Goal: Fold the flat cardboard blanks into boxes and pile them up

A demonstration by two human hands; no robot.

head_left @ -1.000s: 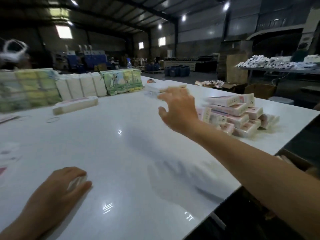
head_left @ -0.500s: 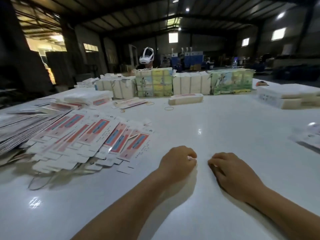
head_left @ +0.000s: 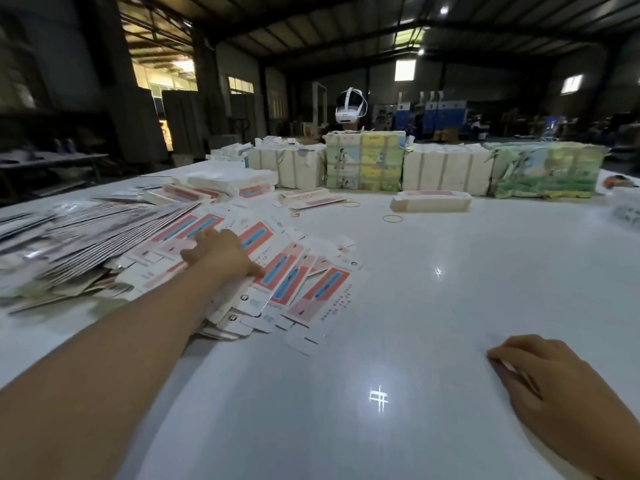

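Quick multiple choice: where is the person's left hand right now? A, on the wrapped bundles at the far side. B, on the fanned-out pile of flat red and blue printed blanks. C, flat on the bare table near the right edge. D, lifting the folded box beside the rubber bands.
B: the left hand lies on the spread of flat blanks, while the right hand rests apart on the white table.

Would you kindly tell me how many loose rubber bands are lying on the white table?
3: one thin tan rubber band before the folded white box, one farther left, one small one beside the fanned blanks. Others may be hidden underneath.
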